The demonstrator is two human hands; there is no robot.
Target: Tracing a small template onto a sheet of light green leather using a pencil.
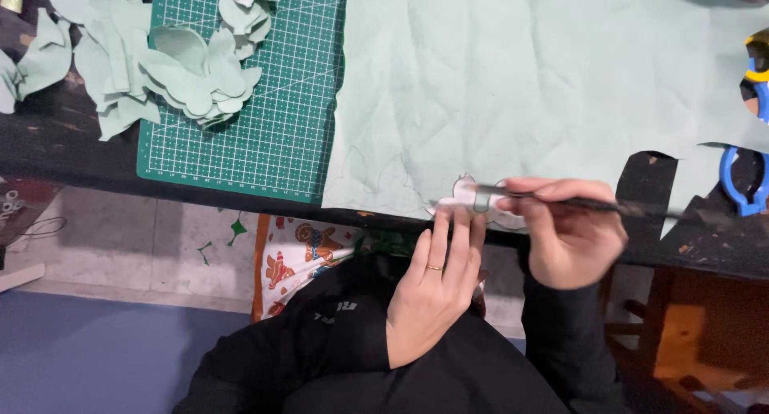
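Dark and scuffed, the worktop [48, 153] runs across the view with a big sheet of pale green felt [545, 85] spread over most of it and a green cutting mat [276, 141] beside the sheet. On the mat and just past its edge lies a heap of cut petals [192, 69] in the same pale green, so a good many pieces look finished. Faint traced outlines [372, 173] show near the sheet's near edge, not yet cut. At that edge the left hand [436, 282] lies flat, fingers together, pressing down a small whitish template [466, 193] that rests on the felt. The right hand [573, 234] is closed around a thin dark pencil [561, 199], its tip touching the template's rim. Judging by this, tracing is under way on one more shape, and most of the sheet is uncut. Blue-handled scissors [749, 181] lie well apart at the right edge, untouched. Below the worktop, patterned fabric [300, 258] shows against a grey floor [104, 354]
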